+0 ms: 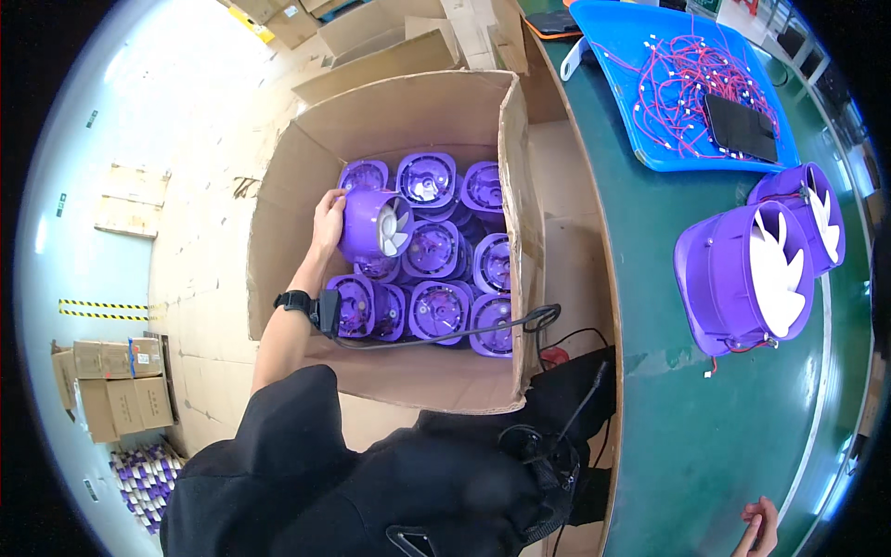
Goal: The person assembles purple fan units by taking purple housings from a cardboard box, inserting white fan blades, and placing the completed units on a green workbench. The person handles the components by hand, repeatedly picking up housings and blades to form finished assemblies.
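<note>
Right hand (759, 527): at near edge of green table (705, 436), only fingers in view, loosely curled, holding nothing visible; grip state otherwise cannot be told. Two purple fan units (756, 260) stand on edge on table, beyond it, white blades facing right.

Left hand (327, 219): reaches into cardboard box (399, 116) on floor, closed around housing of one purple fan (375, 225), held just above packed fans (427, 278) in box.

Far: blue tray (613, 56) w/ red wire leads (687, 84) and dark flat device (740, 127).

Risk, as judged: grip is one-handed on smooth round housing; fan may slip and drop onto units below, chipping blades. Black cable (445, 336) draped over box wall near wrist may snag arm.
</note>
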A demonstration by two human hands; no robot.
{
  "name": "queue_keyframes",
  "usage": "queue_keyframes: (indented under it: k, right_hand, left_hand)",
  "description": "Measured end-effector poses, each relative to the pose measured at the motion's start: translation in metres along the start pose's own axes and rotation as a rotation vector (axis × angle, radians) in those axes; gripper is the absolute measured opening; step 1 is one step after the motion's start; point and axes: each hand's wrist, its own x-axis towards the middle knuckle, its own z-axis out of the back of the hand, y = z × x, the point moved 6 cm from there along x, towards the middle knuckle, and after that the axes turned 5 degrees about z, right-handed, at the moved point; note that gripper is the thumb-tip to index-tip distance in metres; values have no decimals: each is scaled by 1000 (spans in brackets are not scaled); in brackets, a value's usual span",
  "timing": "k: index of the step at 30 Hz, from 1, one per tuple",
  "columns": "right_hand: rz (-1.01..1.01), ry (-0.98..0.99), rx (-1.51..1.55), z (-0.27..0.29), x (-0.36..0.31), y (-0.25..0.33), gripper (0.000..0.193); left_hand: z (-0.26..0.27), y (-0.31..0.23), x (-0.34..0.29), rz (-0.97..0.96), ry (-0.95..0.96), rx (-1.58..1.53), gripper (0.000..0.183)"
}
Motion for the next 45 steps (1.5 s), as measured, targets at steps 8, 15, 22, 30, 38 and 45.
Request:
queue_keyframes:
  k: [8, 15, 22, 30, 38, 45]
  right_hand:
    - [-17, 24, 16, 1, 0, -4, 23]
    - [-23, 48, -7, -2, 3, -4, 24]
    - [-35, 94, -9, -12, 6, -6, 26]
    - [-101, 89, -2, -4, 0, -10, 26]
    - [-157, 131, 76, -16, 7, -14, 27]
    - [134, 4, 742, -26, 6, 40, 59]
  left_hand:
    - [-36, -17, -25, -174, 305, 211, 48]
    - [-73, 22, -63, -206, 475, 1084, 62]
    - [-136, -30, -1, -676, 203, 1036, 38]
    - [-162, -7, 44, -448, 415, 965, 43]
    - [-57, -74, 26, 17, 355, -498, 43]
    - [-69, -265, -100, -423, 916, -850, 48]
